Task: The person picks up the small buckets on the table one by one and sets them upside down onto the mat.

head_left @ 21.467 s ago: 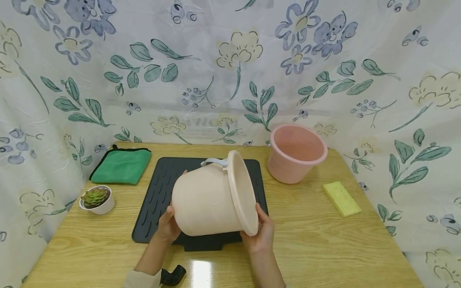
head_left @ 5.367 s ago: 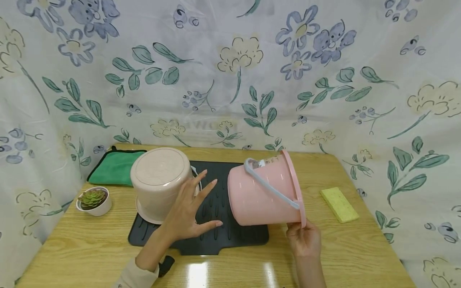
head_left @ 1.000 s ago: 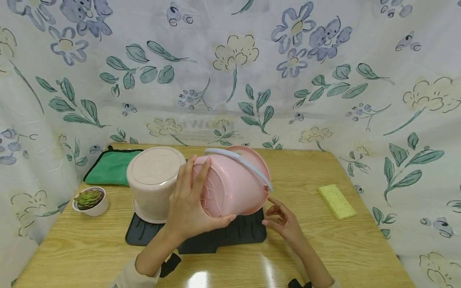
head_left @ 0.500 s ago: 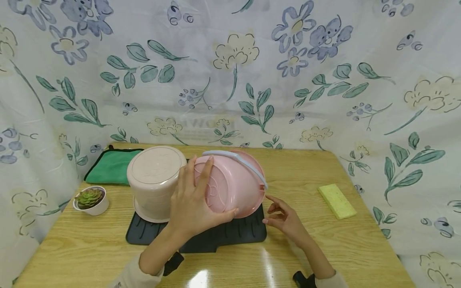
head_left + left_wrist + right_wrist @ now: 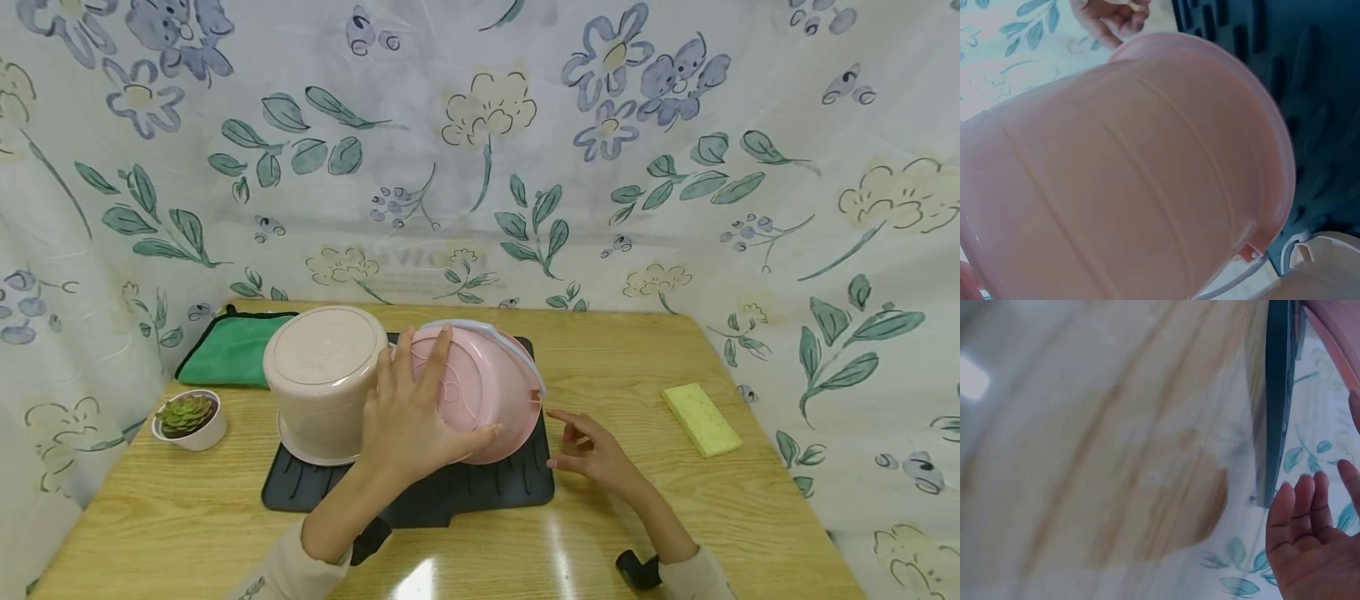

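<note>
My left hand (image 5: pixel 405 417) grips the pink bucket (image 5: pixel 517 417) round its base, thumb below and fingers spread over the bottom. The bucket is tilted over the mat's right half, its base toward me and its rim (image 5: pixel 1272 137) facing down and away. Its pale blue handle (image 5: pixel 491 332) lies along the top. My right hand (image 5: pixel 600 458) is beside the rim with loosely bent fingers, the index fingertip right at the bucket's edge. To the left, a cream bucket (image 5: pixel 322 358) stands upside down on the dark ridged mat (image 5: pixel 300 487).
A green cloth (image 5: pixel 232 354) with black edging lies at the back left, partly behind the cream bucket. A potted succulent (image 5: pixel 187 419) stands at the left edge. On the right lies a yellow sponge (image 5: pixel 701 419). A floral curtain (image 5: pixel 480 167) hangs behind the table.
The cream bucket, held in both hands at first, is now upside down on the mat. The pink bucket came from the back right, turned base toward me, and lately sank slightly and tipped rim-down.
</note>
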Tool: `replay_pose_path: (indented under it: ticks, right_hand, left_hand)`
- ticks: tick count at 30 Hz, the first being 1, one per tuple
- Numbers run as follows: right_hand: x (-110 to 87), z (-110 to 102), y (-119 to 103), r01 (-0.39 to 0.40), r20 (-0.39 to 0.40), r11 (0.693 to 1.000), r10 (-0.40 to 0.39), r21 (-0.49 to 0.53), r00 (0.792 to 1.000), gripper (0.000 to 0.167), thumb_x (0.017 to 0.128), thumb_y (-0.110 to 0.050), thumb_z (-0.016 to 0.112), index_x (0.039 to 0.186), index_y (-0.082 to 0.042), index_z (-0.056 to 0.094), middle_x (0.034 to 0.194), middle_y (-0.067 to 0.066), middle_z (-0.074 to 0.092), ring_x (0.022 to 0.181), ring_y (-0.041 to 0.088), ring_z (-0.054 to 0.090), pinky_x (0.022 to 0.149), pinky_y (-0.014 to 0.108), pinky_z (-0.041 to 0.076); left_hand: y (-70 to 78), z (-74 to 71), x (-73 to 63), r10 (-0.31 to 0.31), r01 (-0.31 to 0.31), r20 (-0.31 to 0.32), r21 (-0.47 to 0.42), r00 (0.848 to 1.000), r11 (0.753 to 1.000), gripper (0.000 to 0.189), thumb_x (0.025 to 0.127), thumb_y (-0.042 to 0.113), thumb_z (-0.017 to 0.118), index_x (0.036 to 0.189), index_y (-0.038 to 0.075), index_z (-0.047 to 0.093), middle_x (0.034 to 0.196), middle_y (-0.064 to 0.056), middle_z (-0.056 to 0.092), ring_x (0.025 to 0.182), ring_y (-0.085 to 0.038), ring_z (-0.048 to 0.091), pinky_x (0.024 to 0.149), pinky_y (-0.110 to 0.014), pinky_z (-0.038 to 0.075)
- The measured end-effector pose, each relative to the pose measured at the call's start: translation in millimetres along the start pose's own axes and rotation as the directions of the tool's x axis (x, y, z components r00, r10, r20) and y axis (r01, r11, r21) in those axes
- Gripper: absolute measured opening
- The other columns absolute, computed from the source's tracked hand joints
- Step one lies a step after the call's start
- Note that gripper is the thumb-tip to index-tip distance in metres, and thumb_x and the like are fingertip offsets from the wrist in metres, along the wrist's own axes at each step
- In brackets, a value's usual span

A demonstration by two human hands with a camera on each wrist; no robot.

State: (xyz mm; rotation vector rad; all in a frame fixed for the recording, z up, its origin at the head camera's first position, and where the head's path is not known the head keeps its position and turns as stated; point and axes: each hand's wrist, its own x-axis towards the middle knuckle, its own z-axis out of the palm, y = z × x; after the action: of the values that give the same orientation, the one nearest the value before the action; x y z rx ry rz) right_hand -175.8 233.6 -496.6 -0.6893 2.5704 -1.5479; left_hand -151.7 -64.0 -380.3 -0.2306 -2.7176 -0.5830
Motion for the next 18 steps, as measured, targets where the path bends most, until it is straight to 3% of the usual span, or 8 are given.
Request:
replay_pose_path:
  ticks: [8, 18]
  right_hand:
    - [2.7, -0.8, 5.1, -0.004, 0.06, 1.0, 0.004, -0.004, 0.998, 0.066, 0.079, -0.01, 0.082, 0.138, 0.003, 0.054, 0.09, 0.02, 0.051, 0.078, 0.027, 0.048, 0.069, 0.023, 0.045]
    - [4.6, 0.5, 11.0, -0.011, 0.083, 0.998, 0.017, -0.069, 0.996, 0.062, 0.078, -0.015, 0.084, 0.133, 0.0, 0.06, 0.086, 0.016, 0.052, 0.072, 0.022, 0.047, 0.064, 0.022, 0.042]
  left_hand:
    - [2.3, 5.7, 3.8, -0.02, 0.02, 0.031, 0.023, 0.999, 1.0, 0.122, 0.062, 0.085, 0.066, 0.16, 0.033, 0.016, 0.161, -0.02, 0.015, 0.141, -0.055, 0.024, 0.088, -0.074, 0.042]
    - [8.8, 14.0, 9.8, -0.047, 0.045, 0.035, 0.072, 0.998, 0.996, 0.122, 0.061, 0.088, 0.062, 0.159, 0.031, 0.016, 0.16, -0.022, 0.018, 0.137, -0.051, 0.028, 0.086, -0.071, 0.045]
